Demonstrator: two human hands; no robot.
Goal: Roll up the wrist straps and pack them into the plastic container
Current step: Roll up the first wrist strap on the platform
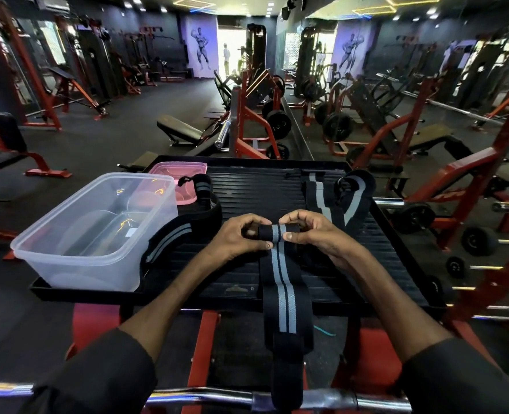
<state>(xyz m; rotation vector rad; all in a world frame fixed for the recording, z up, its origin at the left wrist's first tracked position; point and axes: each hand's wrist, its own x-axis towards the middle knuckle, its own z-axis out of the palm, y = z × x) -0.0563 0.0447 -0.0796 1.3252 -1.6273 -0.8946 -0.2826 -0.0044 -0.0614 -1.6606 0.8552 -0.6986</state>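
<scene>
A black wrist strap with two grey stripes (283,288) lies lengthwise on the black ribbed platform (256,186), its tail hanging over the front edge. Its far end is curled into a small roll. My left hand (241,234) pinches the roll's left side and my right hand (310,231) pinches its right side. A clear plastic container (98,231) stands open at the platform's left front. Another strap (172,237) lies beside the container, and more straps (333,195) lie at the back right.
A pink lid (184,180) lies behind the container. A chrome bar (321,398) runs across below the platform's front. Red-framed benches, racks and weight plates surround the platform, with a mirror wall on the right.
</scene>
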